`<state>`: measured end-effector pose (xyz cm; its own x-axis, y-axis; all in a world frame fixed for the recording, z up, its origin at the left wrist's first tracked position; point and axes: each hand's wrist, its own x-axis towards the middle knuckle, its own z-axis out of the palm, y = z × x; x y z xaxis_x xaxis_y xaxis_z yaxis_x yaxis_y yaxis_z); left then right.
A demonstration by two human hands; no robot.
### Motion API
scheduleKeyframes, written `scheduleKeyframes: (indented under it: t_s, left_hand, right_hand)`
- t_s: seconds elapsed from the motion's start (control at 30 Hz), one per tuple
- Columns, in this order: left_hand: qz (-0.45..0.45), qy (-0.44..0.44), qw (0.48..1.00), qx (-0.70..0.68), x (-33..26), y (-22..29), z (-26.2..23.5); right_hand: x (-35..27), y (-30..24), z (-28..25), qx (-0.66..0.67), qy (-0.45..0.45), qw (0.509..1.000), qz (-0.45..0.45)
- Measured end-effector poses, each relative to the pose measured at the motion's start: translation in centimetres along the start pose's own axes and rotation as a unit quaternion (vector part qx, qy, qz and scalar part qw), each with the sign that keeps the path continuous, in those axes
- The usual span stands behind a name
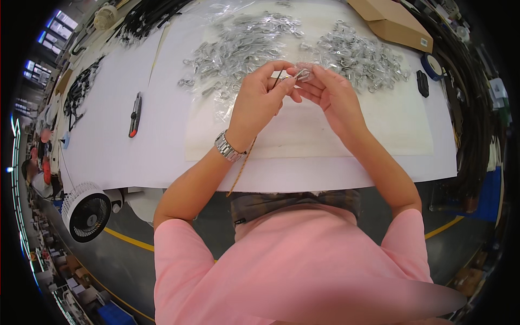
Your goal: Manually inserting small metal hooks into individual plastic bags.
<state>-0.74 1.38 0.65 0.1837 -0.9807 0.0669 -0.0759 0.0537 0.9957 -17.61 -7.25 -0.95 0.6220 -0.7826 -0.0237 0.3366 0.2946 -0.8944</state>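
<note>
My left hand (259, 97) and my right hand (337, 97) meet above the table's middle. Between the fingertips is a small shiny metal clasp in crinkled clear plastic (305, 73); its exact shape is partly hidden by fingers. My left thumb and forefinger pinch at one end of it, along with a thin dark cord. A tan braided cord (239, 172) hangs below my left wrist, past the steel watch, to the table edge. My right fingers close on the plastic, the other fingers curved loosely. Just beyond lie two heaps of bagged metal clasps, a left heap (238, 46) and a right heap (360, 57).
A box cutter (135, 115) lies left on the white table (162, 154). Black cords (81, 89) lie at the far left. A cardboard box (392, 24), a tape roll (431, 67) and a black object (422, 84) sit at right. A fan (89, 216) stands by the near left edge.
</note>
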Motion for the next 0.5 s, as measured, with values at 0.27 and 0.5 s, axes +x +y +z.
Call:
scheduleKeyframes:
  t_s: [0.27, 0.5]
  left_hand:
    - [0.015, 0.001, 0.999, -0.046, 0.4, -0.6, 0.0]
    - [-0.035, -0.067, 0.994, -0.084, 0.5, 0.9, -0.9]
  right_hand:
    - [0.4, 1.1, 0.1, -0.021, -0.022, 1.0, 0.002]
    - [0.5, 0.8, 0.4, 0.008, -0.046, 0.999, 0.025]
